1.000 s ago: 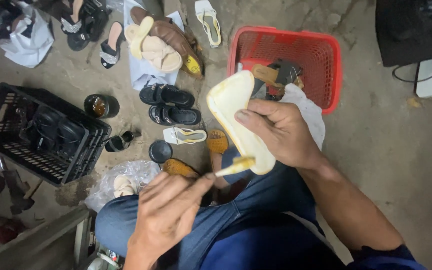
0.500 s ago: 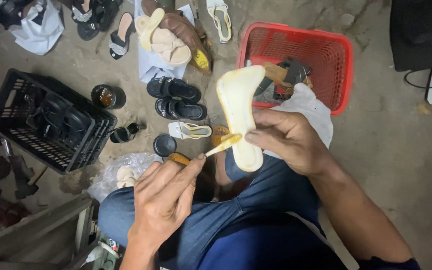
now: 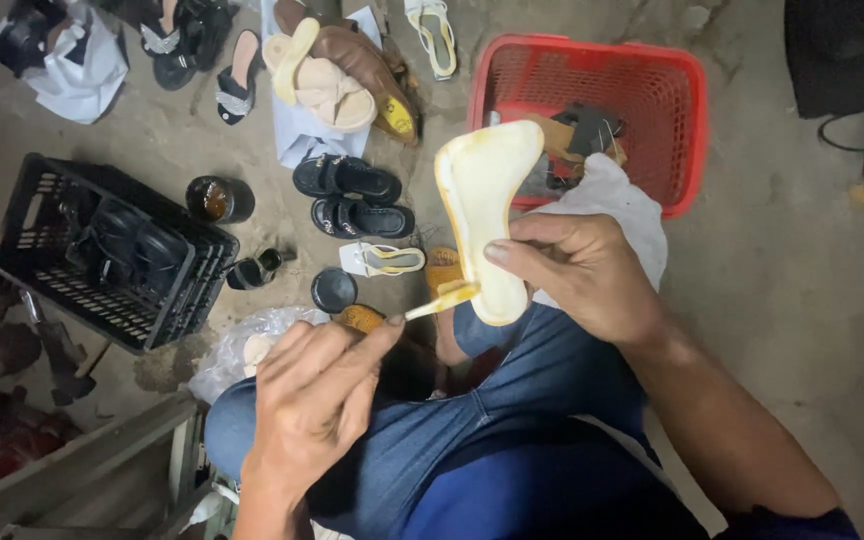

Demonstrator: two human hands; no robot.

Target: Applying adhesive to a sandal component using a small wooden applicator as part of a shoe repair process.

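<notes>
My right hand grips a cream shoe sole, held upright over my knees with its glue-yellowed edge facing me. My left hand pinches a small glue brush whose yellow tip touches the lower edge of the sole. I sit in blue jeans, and a white cloth lies over my right knee behind the sole.
A red plastic basket with tools stands ahead on the concrete floor. A black crate sits at the left. Several sandals, a black pair among them, a dark jar and a round lid lie between them.
The brush tip has slid along the sole's lower edge, and my left hand has shifted slightly. The view has tilted a little.
</notes>
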